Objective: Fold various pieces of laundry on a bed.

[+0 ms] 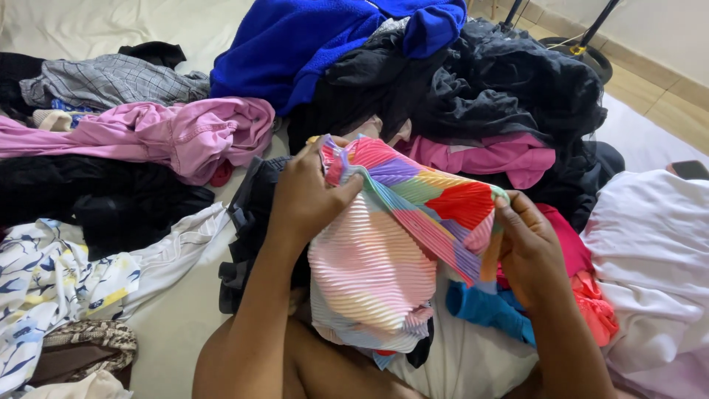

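Hanging at centre, a pleated rainbow-striped garment (399,236) is being gripped by both hands: left hand (306,196) clenching its top edge at ten o'clock, right hand (528,247) pinching the corner at three o'clock. Pink trousers (177,133) are lying at ten o'clock, a blue fleece (310,41) at twelve.
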